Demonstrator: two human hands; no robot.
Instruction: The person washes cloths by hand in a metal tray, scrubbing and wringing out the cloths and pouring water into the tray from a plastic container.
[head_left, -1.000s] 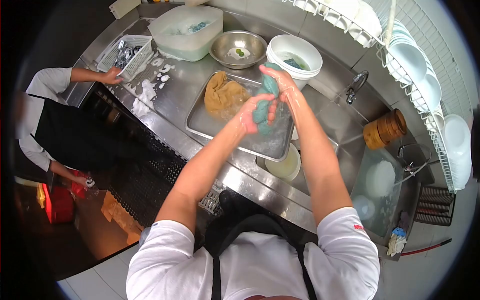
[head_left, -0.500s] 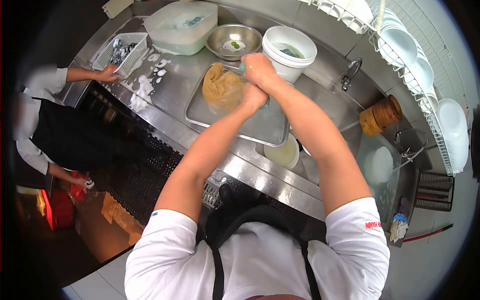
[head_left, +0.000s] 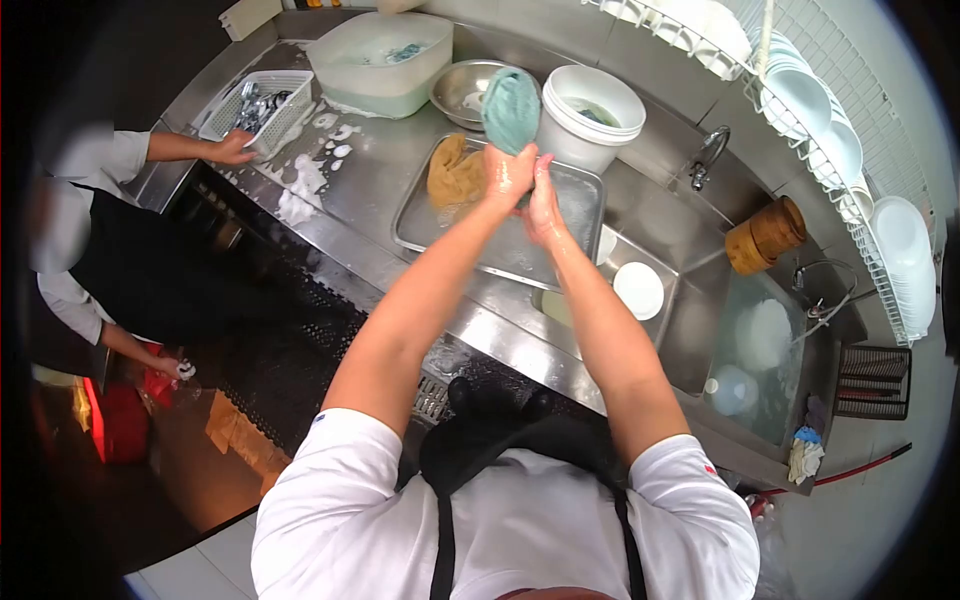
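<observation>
A bunched green cloth point(head_left: 510, 108) rises from my left hand point(head_left: 508, 172), whose fingers are wrapped round its lower end. Close against it on the right is my right hand point(head_left: 543, 205), turned on edge; what its fingers hold is hidden. Both hands are over a shallow metal tray point(head_left: 500, 262) on the steel counter. Inside the tray, left of my hands, lies a wet tan cloth point(head_left: 455, 175). Behind the green cloth sits a steel bowl point(head_left: 458, 92), partly covered by it. A white bucket point(head_left: 590, 135) stands just right of the bowl.
At the left a co-worker's hand point(head_left: 235, 147) touches a white basket of cutlery point(head_left: 258, 135). A plastic tub point(head_left: 385, 85) stands behind. To the right are a faucet point(head_left: 708, 160), wooden containers point(head_left: 765, 235), a water-filled sink and a dish rack point(head_left: 870, 250).
My hands were clasped together over the tray; now the green cloth points up and away from my left hand. My right hand has moved lower, beside the left.
</observation>
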